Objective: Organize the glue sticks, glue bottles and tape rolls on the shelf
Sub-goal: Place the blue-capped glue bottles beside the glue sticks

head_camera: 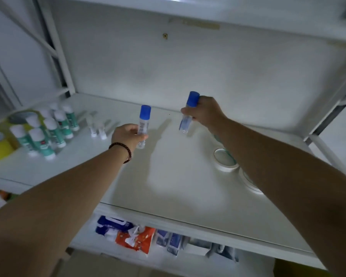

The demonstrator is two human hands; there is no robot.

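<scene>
Blue-capped glue bottle (143, 124) gripped in left hand (128, 134), another (189, 110) in right hand (206, 111), both arms outstretched

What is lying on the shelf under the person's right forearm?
Two white tape rolls lie flat on the shelf under the right forearm. The nearer roll is mostly covered by the arm, so anything further beneath cannot be seen.
</scene>
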